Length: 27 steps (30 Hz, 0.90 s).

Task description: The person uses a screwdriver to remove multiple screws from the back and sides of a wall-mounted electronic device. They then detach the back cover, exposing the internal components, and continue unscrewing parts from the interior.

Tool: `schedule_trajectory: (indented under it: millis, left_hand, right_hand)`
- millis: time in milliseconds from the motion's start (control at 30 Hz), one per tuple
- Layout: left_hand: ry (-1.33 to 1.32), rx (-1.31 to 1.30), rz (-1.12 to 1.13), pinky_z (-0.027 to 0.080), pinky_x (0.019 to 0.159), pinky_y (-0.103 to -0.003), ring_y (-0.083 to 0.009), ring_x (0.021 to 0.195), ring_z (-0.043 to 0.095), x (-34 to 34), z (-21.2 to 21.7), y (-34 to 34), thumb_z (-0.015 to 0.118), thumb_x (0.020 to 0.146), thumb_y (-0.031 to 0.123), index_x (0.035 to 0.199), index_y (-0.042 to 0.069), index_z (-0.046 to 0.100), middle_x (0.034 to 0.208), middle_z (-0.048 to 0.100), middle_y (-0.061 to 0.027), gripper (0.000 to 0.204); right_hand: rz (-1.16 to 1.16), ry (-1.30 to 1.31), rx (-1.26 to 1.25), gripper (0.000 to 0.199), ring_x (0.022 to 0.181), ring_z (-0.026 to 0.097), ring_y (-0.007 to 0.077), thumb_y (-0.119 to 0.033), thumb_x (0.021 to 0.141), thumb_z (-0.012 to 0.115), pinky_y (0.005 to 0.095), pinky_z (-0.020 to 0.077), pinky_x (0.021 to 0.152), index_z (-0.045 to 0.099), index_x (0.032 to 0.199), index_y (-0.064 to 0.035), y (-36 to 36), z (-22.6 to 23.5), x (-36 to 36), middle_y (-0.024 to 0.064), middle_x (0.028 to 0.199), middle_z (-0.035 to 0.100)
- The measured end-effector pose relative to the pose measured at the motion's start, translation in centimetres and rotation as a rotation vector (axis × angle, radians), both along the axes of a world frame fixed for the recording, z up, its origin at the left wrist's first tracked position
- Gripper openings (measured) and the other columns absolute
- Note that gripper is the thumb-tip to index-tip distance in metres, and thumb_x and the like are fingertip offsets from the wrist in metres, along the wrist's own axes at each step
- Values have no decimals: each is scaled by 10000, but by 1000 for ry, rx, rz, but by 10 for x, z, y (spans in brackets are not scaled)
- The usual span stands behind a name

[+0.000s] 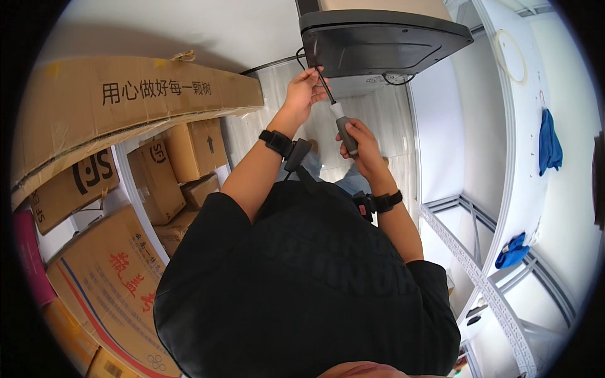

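A screwdriver (345,129) with a grey handle, a white collar and a long dark shaft slants up and left in front of me. My right hand (365,146) is wrapped round its handle. At the tip end, my left hand (302,94) pinches the shaft between thumb and forefinger, its other fingers loosely curled. The tip meets the left part of a black panel (372,53), a broad piece with rounded edges and a recessed face. Whether a screw sits at the tip is too small to tell. A thin black cable (299,58) loops beside the panel's left edge.
Cardboard boxes (104,277) fill shelves on my left, with a long carton (151,88) above them. To the right stand a white wall panel (495,126) and a perforated metal shelf frame (463,252). Blue cloths (550,142) hang there. Another cable (398,82) dangles below the black panel.
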<state>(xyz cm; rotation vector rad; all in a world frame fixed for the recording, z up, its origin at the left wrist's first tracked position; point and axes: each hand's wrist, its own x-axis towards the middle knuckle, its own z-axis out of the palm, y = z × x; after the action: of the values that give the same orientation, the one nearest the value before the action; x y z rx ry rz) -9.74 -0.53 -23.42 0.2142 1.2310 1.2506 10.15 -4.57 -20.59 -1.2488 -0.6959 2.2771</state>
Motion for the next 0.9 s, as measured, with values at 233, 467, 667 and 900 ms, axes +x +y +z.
schedule_trajectory:
  millis: [233,467,667,900]
  left_hand:
    - [-22,7,-86,505,693,-255,-136,788,632,-18,-2,7,445,982,170,1156,85,563,939,630,-30,226]
    - [-26,-5,-113,499,689,-252,-141,798,631,-19,3,7,452,982,192,1148,77,564,935,627,-34,231]
    - [-54,-12,-115,498,693,-258,-139,806,628,-21,0,9,469,978,211,1132,68,570,925,628,-35,233]
    - [-68,-14,-101,485,689,-254,-137,790,619,-23,-4,11,477,974,218,1102,75,577,899,630,-25,216]
  right_hand:
    - [-108,17,2,277,524,531,122,-248,945,494,248,408,478,500,1147,-59,-15,1,-26,61,801,592]
    - [-139,49,21,278,536,528,123,-245,947,488,245,407,486,494,1152,-57,-21,0,-27,62,809,588]
    - [-153,43,0,292,548,531,127,-258,950,488,248,413,492,491,1158,-53,-22,5,-32,62,818,587]
    - [-152,90,-28,290,562,514,141,-248,966,456,255,402,521,473,1175,-47,-19,6,-32,78,825,574]
